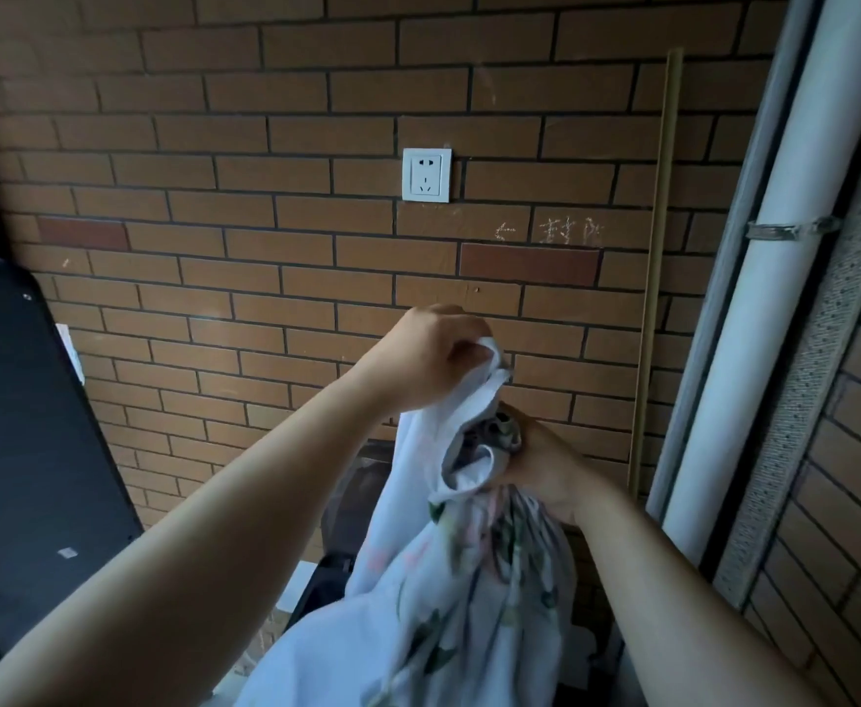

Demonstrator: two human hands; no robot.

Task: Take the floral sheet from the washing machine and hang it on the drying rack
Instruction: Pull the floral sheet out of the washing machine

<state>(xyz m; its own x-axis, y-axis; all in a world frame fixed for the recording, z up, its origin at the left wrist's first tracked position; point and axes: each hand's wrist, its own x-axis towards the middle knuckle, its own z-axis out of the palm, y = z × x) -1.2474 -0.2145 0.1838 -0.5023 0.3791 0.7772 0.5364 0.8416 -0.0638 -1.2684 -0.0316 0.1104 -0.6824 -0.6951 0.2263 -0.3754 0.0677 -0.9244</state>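
A dark panel (25,426) stands open at the far left against the brick wall (265,196). A white socket (426,175) sits on the wall above the hands. The left hand (428,354) is raised, its fingers curled tight round a white edge of the sheet (459,579). The sheet hangs down from both hands in a bunched, floral-printed mass to the lower edge of the view. Just below and to the right, the right hand (546,461) grips a gathered fold of it. Further right a thin rod (658,247) stands against the wall, then a white pipe (785,247).
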